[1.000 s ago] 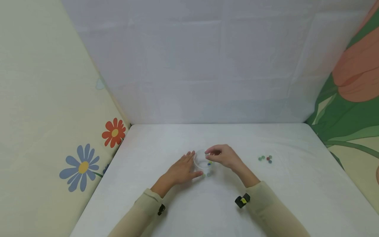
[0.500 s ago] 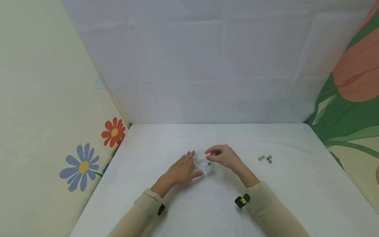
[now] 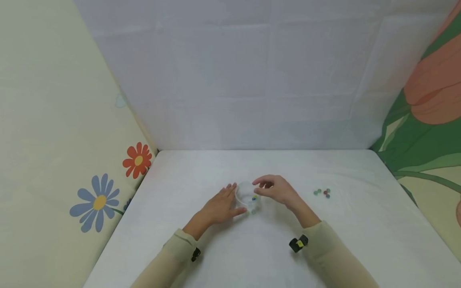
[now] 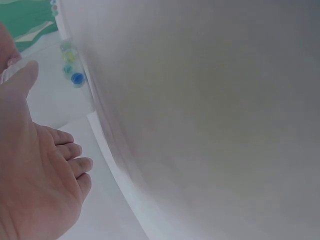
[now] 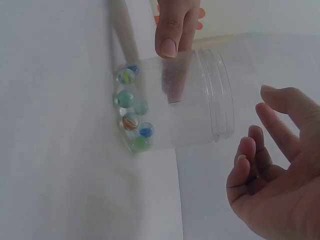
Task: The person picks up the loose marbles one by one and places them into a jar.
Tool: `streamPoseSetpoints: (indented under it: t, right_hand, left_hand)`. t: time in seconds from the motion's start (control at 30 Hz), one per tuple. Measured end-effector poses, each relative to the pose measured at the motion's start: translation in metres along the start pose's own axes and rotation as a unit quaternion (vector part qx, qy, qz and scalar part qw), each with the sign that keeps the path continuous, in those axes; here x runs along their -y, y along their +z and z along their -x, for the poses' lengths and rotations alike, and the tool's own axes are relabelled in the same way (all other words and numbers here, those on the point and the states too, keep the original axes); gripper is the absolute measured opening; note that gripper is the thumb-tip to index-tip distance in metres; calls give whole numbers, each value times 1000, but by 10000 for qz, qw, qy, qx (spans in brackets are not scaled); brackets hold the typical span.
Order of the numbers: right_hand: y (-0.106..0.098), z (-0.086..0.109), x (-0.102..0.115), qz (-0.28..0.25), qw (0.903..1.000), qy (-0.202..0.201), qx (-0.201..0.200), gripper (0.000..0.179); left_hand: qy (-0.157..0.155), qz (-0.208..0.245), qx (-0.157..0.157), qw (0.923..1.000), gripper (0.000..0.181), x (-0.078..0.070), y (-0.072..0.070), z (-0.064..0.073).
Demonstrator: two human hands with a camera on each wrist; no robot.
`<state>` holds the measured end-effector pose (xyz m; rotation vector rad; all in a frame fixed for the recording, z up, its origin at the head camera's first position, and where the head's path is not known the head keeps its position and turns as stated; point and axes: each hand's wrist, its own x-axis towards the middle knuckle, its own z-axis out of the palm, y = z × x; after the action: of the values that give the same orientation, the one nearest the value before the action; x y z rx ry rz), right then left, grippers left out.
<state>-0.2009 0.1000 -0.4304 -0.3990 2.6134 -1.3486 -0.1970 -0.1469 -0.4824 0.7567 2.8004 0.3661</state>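
A clear plastic jar [image 5: 192, 120] without a lid stands upright on the white table. Several glass marbles [image 5: 126, 99], in green, blue, yellow and orange swirls, lie at its bottom. My left hand [image 3: 220, 206] rests against the jar's left side, its fingers stretched out along the wall and the thumb across the front. In the right wrist view that thumb lies on the jar wall. Beside and slightly above the jar's mouth is my right hand [image 3: 279, 190], thumb and index finger apart with nothing between them, the other fingers loosely bent.
To the right of the jar lies a small group of loose marbles [image 3: 325, 192], green, red and blue. A white cloth backdrop [image 3: 259, 88] rises behind the table [image 3: 201, 168]. Flower-patterned panels [image 3: 97, 200] flank both sides.
The marble that my right fingertips pinched a second ago has left them. My right hand has then drawn slightly right, away from the jar's mouth. My left hand stays put.
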Motion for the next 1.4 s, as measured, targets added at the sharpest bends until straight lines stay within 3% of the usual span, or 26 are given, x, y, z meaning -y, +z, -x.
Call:
streamPoseSetpoints:
  t: [0.67,1.0,1.4]
  right_hand:
    - [-29,17,-34,32,9997,141,-215,34]
    - [-49,32,-55,108,9982,502,-323,36]
    - [-73,48,-70,313,9969,624,-349,42]
  left_hand:
    - [-53,17,-16,10000,99,0,0,2]
    - [-54,-74,-12,10000,99,0,1,1]
    - [-55,-39,10,10000,99,0,1,1]
